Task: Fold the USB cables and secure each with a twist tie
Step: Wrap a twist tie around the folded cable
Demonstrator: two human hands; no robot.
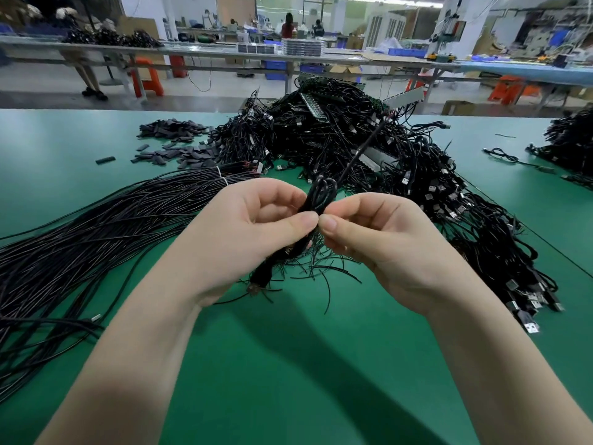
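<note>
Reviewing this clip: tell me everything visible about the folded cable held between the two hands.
The folded cable is a thin black USB cable gathered into a narrow bundle, its loops standing up above the fingers and its lower part trailing down-left toward the green table. The left hand pinches it at mid-height with thumb and fingers; the right hand pinches right beside it, thumb tips nearly meeting. A straight black strand runs from the bundle up toward the cable pile. Whether a tie is already on cannot be told.
</note>
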